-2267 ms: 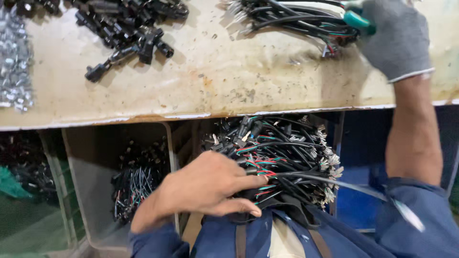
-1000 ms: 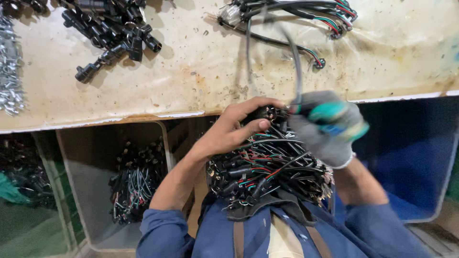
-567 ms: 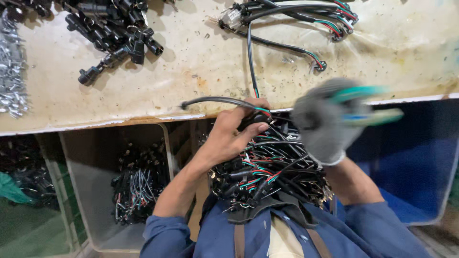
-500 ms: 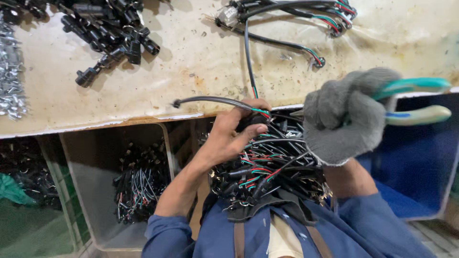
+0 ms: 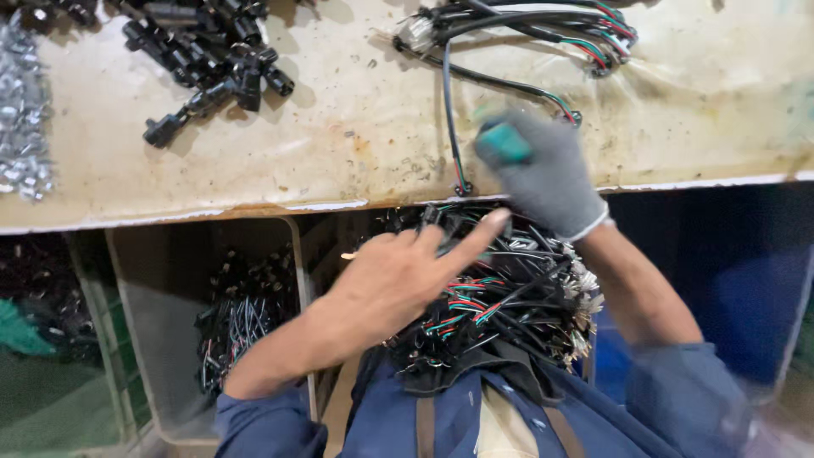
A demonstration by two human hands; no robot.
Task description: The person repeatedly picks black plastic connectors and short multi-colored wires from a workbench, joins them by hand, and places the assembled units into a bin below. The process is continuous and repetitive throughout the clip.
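Note:
My bare left hand (image 5: 398, 280) hovers over a big bundle of black cables with red and green leads (image 5: 509, 309) in my lap, fingers spread, index finger stretched toward the table's edge, holding nothing. My right hand (image 5: 547, 174), in a grey glove, is blurred at the table's front edge and closed on green-handled pliers (image 5: 504, 142). Just left of it a single black cable (image 5: 449, 119) runs down the tabletop, its end at the edge. That cable comes from a heap of similar cables (image 5: 526, 25) at the back of the table.
The worn beige tabletop (image 5: 356, 144) carries a pile of black connectors (image 5: 212, 51) at the back left and small metal parts (image 5: 21, 102) at the far left. Below the edge stand a grey bin with wires (image 5: 246, 326) and a blue bin (image 5: 746, 280).
My left hand let go of the black cable it held up at the edge; the cable now lies on the table. My right hand swung left with the pliers to the cable.

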